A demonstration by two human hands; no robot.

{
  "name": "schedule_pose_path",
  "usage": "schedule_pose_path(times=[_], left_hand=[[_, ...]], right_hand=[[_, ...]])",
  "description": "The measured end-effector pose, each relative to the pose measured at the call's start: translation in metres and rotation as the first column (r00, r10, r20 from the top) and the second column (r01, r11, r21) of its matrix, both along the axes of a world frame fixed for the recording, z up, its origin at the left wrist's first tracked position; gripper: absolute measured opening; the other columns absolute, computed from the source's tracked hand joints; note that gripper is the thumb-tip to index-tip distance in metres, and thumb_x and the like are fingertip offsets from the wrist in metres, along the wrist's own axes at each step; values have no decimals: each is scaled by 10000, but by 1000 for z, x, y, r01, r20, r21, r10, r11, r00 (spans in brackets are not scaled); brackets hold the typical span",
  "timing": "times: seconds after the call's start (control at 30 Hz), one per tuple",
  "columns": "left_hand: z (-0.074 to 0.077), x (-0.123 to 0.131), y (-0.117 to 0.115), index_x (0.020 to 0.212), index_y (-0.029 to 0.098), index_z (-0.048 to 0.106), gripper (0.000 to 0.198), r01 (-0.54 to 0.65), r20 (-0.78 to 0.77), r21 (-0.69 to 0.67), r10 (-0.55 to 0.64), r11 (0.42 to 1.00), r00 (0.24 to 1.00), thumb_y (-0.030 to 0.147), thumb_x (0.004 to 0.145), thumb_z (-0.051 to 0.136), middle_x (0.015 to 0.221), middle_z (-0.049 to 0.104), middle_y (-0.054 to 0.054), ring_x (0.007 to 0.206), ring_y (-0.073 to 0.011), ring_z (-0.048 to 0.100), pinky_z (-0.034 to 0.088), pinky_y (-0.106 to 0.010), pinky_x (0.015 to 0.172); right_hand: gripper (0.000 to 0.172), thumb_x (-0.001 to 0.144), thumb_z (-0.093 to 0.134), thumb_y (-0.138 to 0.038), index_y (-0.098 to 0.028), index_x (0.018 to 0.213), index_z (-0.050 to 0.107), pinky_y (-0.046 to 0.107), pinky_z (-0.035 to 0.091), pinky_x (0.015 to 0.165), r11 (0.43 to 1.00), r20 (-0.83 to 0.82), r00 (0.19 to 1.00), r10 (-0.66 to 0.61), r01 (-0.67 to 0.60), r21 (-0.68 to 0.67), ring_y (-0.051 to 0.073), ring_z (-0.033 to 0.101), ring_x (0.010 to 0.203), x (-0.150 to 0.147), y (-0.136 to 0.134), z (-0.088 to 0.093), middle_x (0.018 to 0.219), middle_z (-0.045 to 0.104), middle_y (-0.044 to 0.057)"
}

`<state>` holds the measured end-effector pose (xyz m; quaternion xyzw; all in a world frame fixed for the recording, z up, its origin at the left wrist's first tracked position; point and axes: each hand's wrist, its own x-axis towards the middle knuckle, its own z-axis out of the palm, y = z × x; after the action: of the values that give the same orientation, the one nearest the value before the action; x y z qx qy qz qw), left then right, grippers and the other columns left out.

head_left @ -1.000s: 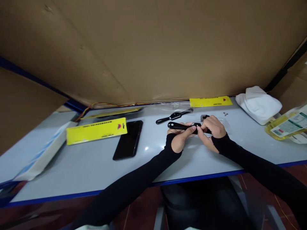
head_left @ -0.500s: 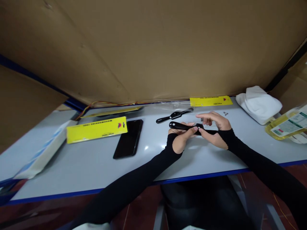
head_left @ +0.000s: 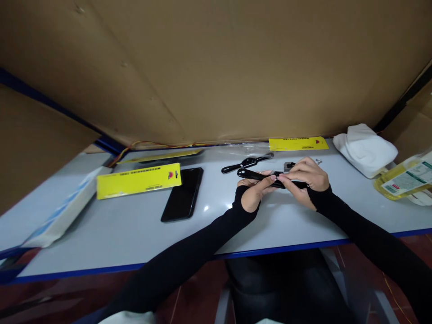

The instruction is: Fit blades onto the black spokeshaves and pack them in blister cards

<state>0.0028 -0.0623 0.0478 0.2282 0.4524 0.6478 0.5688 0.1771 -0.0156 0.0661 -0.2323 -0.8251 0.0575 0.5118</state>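
Note:
Both my hands hold a long black tool (head_left: pixel 254 175) with a rounded end, just above the white table (head_left: pixel 135 234). My left hand (head_left: pixel 254 193) grips its middle from below, fingers closed round it. My right hand (head_left: pixel 305 177) is closed over its right end, fingers curled on top. A second black tool with a metal tip (head_left: pixel 246 163) lies on the table just behind them. A small metal part (head_left: pixel 287 165) shows behind my right fingers. Both arms wear black sleeves.
A black phone (head_left: pixel 184 193) lies left of my hands, beside a yellow card (head_left: pixel 138 181). Another yellow card (head_left: pixel 299 143) lies at the back. A white cloth (head_left: pixel 366 148) and a bottle of yellow liquid (head_left: pixel 403 180) sit at right. A white-blue box (head_left: pixel 64 211) is at left. Cardboard walls stand behind.
My right hand, whose fingers were stretched out half a second ago, has curled back down over the right end of the black tool. The left hand keeps its grip.

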Motion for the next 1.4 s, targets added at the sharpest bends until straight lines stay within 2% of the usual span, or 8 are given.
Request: schedule_pose_path(times=[0.4,0.57,0.73,0.87,0.93,1.1,1.27,1.4], left_hand=[[0,-2,-1,887,123,785,400,39,96,-3,-38,999,995,276,587,1002,915,812,-98,886,-254,789,659,-345,773],[-2,-5,1,895,116,778,393,21,73,-5,-20,1000,997,273,603,990,918,800,-92,874,-253,781,654,-358,776],[2,-4,-1,900,113,788,411,27,70,7,-28,1000,997,279,591,1002,893,795,-82,870,-255,781,664,-371,773],[5,-1,-3,881,118,786,380,18,74,-20,-17,1000,997,247,592,995,877,794,-79,838,-246,781,667,-375,780],[7,0,-4,890,119,794,365,16,72,-26,-14,1000,997,246,606,987,868,792,-76,825,-234,778,666,-357,769],[9,-2,-4,909,135,808,363,14,91,-2,-14,1000,996,273,622,982,921,800,-78,909,-242,778,665,-347,798],[6,-5,-4,909,120,800,360,63,108,-8,-62,998,992,292,641,968,913,800,-95,914,-258,776,664,-376,833],[7,-5,-4,909,114,801,325,50,138,-14,-48,999,989,249,651,946,909,794,-86,907,-242,768,665,-365,832]], right_hand=[[213,808,829,-172,-293,983,812,432,500,718,987,19,999,-48,45,151,242,590,802,-4,-11,-2,800,770,23],[157,784,817,-169,-255,765,688,474,425,820,991,77,993,-89,81,107,257,623,855,-2,-20,-1,712,699,5],[499,830,714,-197,-211,1327,675,460,475,797,997,127,990,-66,59,59,273,615,919,-2,-18,3,1015,681,104],[184,760,769,-199,-244,918,687,464,444,810,991,92,990,-110,102,88,275,605,891,3,-13,2,912,675,65],[183,745,793,-198,-242,802,624,457,436,810,992,79,991,-108,103,70,265,601,870,5,-12,2,859,668,50],[390,824,741,-227,-240,1211,698,465,486,808,996,97,993,-62,56,66,273,614,900,2,-11,4,989,684,88],[180,765,800,-179,-245,859,661,457,499,799,993,74,997,-1,-8,121,265,584,877,3,-10,3,862,664,56],[284,814,764,-172,-226,1086,702,445,518,770,996,89,996,-21,13,87,254,584,847,1,-11,4,886,662,71]])
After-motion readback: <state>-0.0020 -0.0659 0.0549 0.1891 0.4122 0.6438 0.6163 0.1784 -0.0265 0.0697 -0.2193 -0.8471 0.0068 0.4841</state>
